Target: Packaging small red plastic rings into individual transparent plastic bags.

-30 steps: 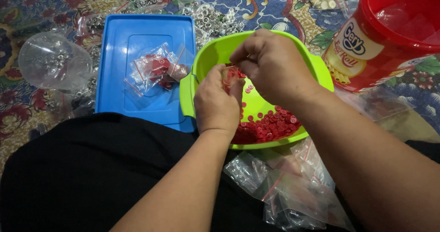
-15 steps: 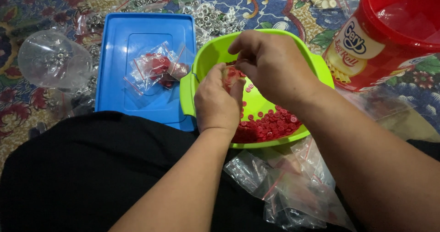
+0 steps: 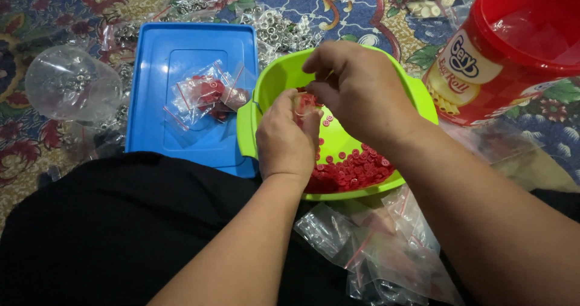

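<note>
Both hands over the green bowl (image 3: 275,79), which sits on our lap against the blue lid (image 3: 151,70). Our left hand (image 3: 285,141) is curled, fingers together around a small clear bag with red buttons inside (image 3: 304,102), held just above the bowl's inner slope. Our right hand (image 3: 356,88) comes in from above and right, fingers pinched at the top edge of that same bag; we can't tell whether they grip the bag's lip or a button. So the bag sits between the two hands, left below, right above, mouth toward the right hand; its long axis runs roughly up and away from us. The loose pile of red buttons (image 3: 353,170) lies in the bowl's near side, below and right of the bag, nearer the right hand's wrist than its fingers. On the blue lid, left of the bowl, lie filled bags of red buttons (image 3: 205,94). Empty clear bags (image 3: 374,245) are heaped on our lap below the bowl. Red tub (image 3: 513,58) stands right of the bowl, apart from both hands.
</note>
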